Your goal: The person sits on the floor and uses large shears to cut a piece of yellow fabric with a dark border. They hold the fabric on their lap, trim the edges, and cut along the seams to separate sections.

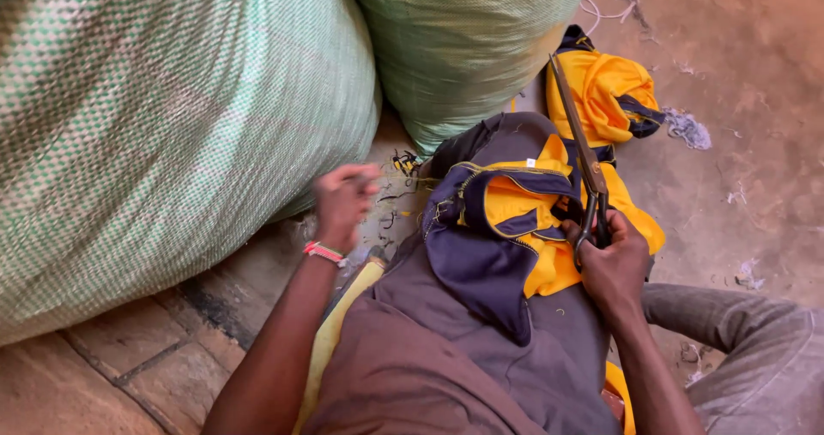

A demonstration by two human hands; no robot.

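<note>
While the navy-and-yellow garment point(506, 229) lay draped over the person's lap, the right hand point(611, 263) had its grip closed through the handles of long scissors point(585, 165), blades shut and pointing away. The left hand point(342, 202), blurred, was lifted off the cloth beside a green woven sack point(154, 126), fingers pinched; contents could not be told.

Right hand point(611, 263) gripping scissors point(584, 165) over navy-and-yellow garment point(493, 229)

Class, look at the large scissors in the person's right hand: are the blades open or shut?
Shut: the scissors show one thin closed line pointing away from the right hand.
</note>
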